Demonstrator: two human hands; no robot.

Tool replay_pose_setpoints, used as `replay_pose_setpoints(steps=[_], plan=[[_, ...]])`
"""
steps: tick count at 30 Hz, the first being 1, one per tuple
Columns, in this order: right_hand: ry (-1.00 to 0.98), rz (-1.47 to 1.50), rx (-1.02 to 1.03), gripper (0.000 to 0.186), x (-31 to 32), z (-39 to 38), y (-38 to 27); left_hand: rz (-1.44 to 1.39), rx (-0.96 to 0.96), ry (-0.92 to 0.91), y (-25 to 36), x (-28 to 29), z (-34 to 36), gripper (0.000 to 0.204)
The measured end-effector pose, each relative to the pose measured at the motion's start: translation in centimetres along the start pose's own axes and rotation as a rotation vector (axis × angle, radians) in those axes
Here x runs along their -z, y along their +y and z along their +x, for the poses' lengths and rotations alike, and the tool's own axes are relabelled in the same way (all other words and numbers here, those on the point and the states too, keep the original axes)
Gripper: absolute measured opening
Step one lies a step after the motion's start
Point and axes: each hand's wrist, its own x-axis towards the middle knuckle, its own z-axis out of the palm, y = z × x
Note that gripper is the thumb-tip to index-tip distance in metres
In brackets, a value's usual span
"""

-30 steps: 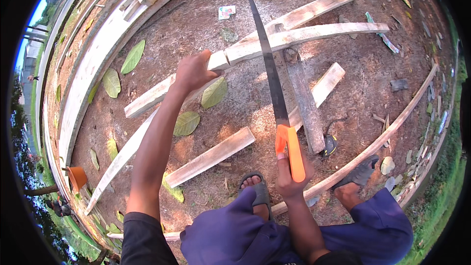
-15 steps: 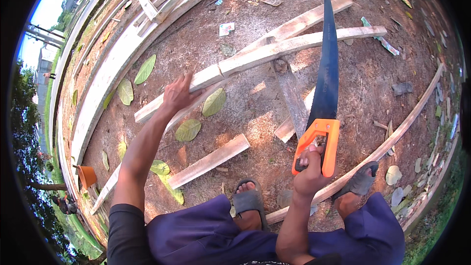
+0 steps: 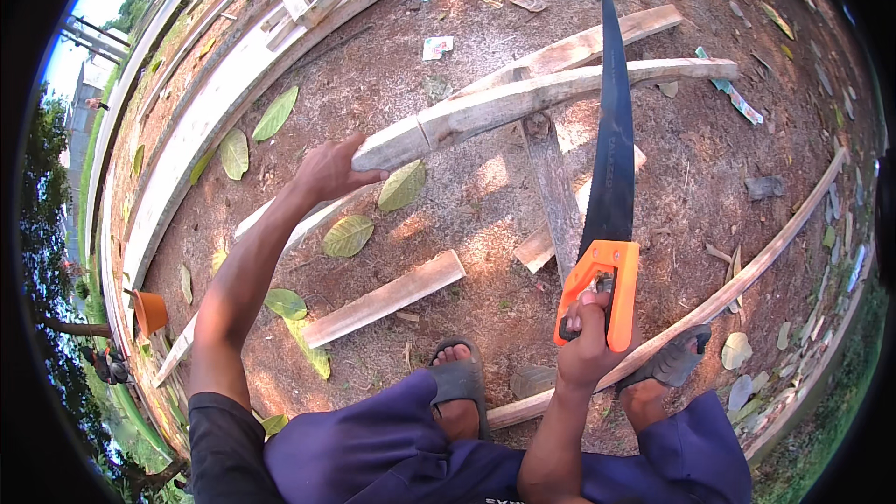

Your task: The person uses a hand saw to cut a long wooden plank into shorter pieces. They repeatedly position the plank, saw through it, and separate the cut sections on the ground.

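My left hand (image 3: 325, 168) grips the left end of a long pale beam (image 3: 495, 103), which has a thin cut across it near that hand. Below it lie another plank (image 3: 616, 30) and a dark weathered board (image 3: 551, 177). My right hand (image 3: 590, 341) is wrapped round the orange handle (image 3: 619, 271) of a handsaw. Its long dark blade (image 3: 611, 140) points away from me, passing over the beam to the right of the cut. A short plank (image 3: 383, 299) lies on the dirt in front of my left foot.
Long white beams (image 3: 196, 112) run along the left. A thin strip (image 3: 747, 275) lies by my sandalled feet (image 3: 457, 392). Leaves (image 3: 401, 185) and litter (image 3: 437, 49) are scattered over the dirt. An orange container (image 3: 149, 313) sits at left. A small distant person (image 3: 96, 104) shows at the far left.
The saw has swung to the right and turned, showing more of its blade's side. My left hand has shifted left and a little lower, still on the beam.
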Motion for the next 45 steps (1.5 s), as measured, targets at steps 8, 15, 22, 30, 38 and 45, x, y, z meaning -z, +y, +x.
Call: replay_pose_setpoints(steps=[8,15,22,30,38,45], plan=[[-0.477,-0.350,0.145,0.050,-2.0,-2.3,0.8,-0.033,-0.054,0.261,-0.3,-2.0,-0.1,0.094],[-0.595,-0.311,0.199,0.052,-3.9,-3.6,2.0,-0.074,0.015,0.296,0.7,-1.4,-0.3,0.114],[-0.601,-0.376,0.135,0.053,-4.3,-3.5,1.9,0.006,0.004,0.189,5.9,-0.1,0.9,0.109],[-0.624,-0.434,0.072,0.052,-5.0,-3.2,0.0,0.076,-0.002,0.196,4.7,-2.5,2.2,0.063],[-0.654,-0.383,-0.018,0.017,-13.5,2.4,3.2,0.043,-0.058,0.327,4.2,-4.2,1.8,0.060],[-0.622,-0.426,-0.018,0.051,-5.9,-2.8,-0.6,0.025,-0.038,0.361,2.9,-2.5,5.4,0.063]])
